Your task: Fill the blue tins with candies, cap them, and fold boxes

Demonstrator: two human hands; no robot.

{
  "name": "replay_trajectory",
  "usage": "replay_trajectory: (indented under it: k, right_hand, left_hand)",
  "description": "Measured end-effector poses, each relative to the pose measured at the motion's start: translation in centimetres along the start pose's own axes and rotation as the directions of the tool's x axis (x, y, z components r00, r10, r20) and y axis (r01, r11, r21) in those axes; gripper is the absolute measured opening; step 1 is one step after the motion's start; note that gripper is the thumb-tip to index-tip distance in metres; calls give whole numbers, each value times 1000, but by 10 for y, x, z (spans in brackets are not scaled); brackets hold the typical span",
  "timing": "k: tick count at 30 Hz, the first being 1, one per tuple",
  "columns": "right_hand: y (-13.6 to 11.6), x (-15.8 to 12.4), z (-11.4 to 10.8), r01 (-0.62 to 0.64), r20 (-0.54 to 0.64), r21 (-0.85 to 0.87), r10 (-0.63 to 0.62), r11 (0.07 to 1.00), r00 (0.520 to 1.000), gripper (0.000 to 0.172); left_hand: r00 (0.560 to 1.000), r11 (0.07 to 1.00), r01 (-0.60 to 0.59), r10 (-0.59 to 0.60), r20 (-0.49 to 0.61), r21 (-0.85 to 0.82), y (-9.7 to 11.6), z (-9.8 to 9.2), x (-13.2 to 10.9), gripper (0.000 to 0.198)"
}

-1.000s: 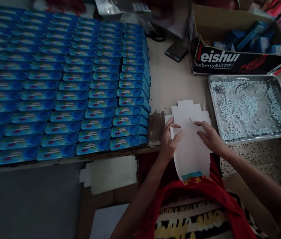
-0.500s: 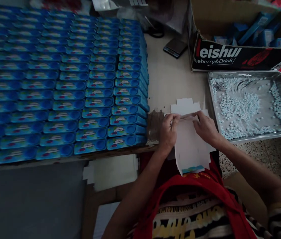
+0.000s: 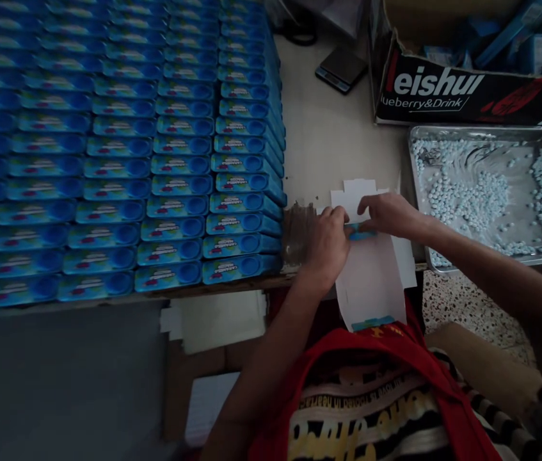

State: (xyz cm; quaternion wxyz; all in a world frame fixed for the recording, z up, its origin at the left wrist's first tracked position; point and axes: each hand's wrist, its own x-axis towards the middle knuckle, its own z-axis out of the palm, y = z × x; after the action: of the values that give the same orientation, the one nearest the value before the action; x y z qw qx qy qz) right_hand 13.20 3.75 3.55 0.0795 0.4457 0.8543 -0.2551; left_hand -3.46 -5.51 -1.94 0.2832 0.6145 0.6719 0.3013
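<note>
A white cardboard sheet [image 3: 371,275] with cut flaps and small blue printed areas reaches from the table edge down over my lap. My left hand [image 3: 332,246] is closed on its left side, near a fold with a blue strip. On the right side of that fold, my right hand [image 3: 386,216] has its thumb and fingers bent round the cardboard edge. Another white flap [image 3: 359,192] shows beyond my hands, lying on the table.
Rows of blue packs [image 3: 179,166] cover the left. At the right are a metal tray [image 3: 496,258] of small pale pieces and a printed carton [image 3: 443,96] holding blue boxes. A small scale [image 3: 342,68] and black scissors [image 3: 299,32] lie farther back.
The fold under my fingers now shows a blue strip. My right hand has moved slightly up and left, with its fingers over the fold. The whole view has shifted a little.
</note>
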Motion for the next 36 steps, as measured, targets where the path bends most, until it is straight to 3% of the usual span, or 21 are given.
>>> replay_trajectory:
  k: [3,7,11,14,17,20,22,24,27,31,36]
  right_hand:
    - [-5,20,-6,127,155,-113,-108,986,982,19]
    - [-4,34,-14,218,263,-28,-203,976,943,15]
    - [-2,29,-14,90,257,-10,-85,996,963,19]
    - [-2,15,-10,-15,225,-25,20,1000,974,22]
    - [-4,-5,-6,-97,189,97,77,991,979,21]
    - [-4,-21,0,-145,61,272,133,951,989,39]
    - [-2,-27,4,-156,9,347,163,925,987,48]
    - [0,-27,6,-162,-7,376,178,912,984,47]
    - [-1,-20,6,-151,-11,276,160,949,987,40]
    - [-10,-6,5,-42,69,-30,44,999,997,27]
    - [-26,3,12,112,95,-234,-92,966,991,24]
  left_hand:
    - [998,1000,15,-16,57,18,-4,-6,9,4]
    - [972,999,-29,32,235,-12,-6,-22,17,14]
    - [941,999,-11,27,336,-49,-1,-37,21,14]
    - [932,998,-8,33,362,-70,2,-38,19,12]
    - [958,997,7,15,286,-75,5,-26,9,18]
    - [995,991,77,-70,66,-111,10,-8,-10,38]
    - [993,982,104,-112,-41,-159,13,2,-22,49]
    - [991,978,94,-109,-74,-186,15,7,-27,50]
    - [997,982,67,-73,-33,-174,11,3,-20,36]
    - [998,997,38,-35,51,-63,0,-4,-2,23]
    - [996,990,-20,7,90,139,-2,9,10,19]
